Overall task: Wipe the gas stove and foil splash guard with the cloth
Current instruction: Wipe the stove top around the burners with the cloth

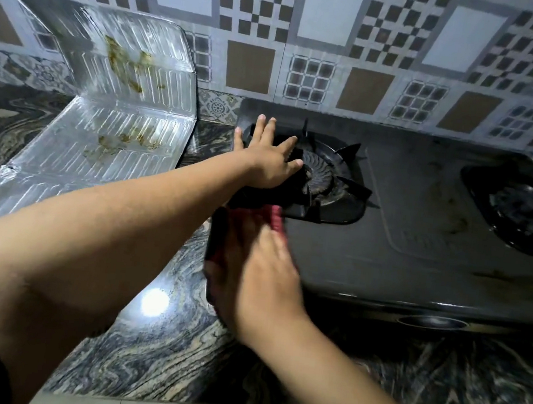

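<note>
A person leans over a black two-burner gas stove (422,219) standing on a marbled stone counter (156,338) against a wall of patterned tiles (328,26). The left hand (267,165) lies flat with fingers spread wide, holding nothing, pressed on the stove's rear left corner at the edge of the left burner (323,175), whose pan support prongs rise around the ribbed burner head. The right hand (266,278), blurred, is laid palm down with its fingers extended over a red cloth (238,232) at the stove's front left edge, where the cloth hangs partly over onto the counter; whether any fingers curl around the cloth cannot be told. The right burner (526,214) sits near the stove's right edge, and brownish smears mark the top between the two burners. A single control knob (432,321) shows on the stove's front face. To the left of the stove, a folded foil splash guard (119,108) rests on the counter and leans up the wall, with yellow-brown stains on both its upright panel and its flat panel. A bright light reflects off the counter near the front edge
</note>
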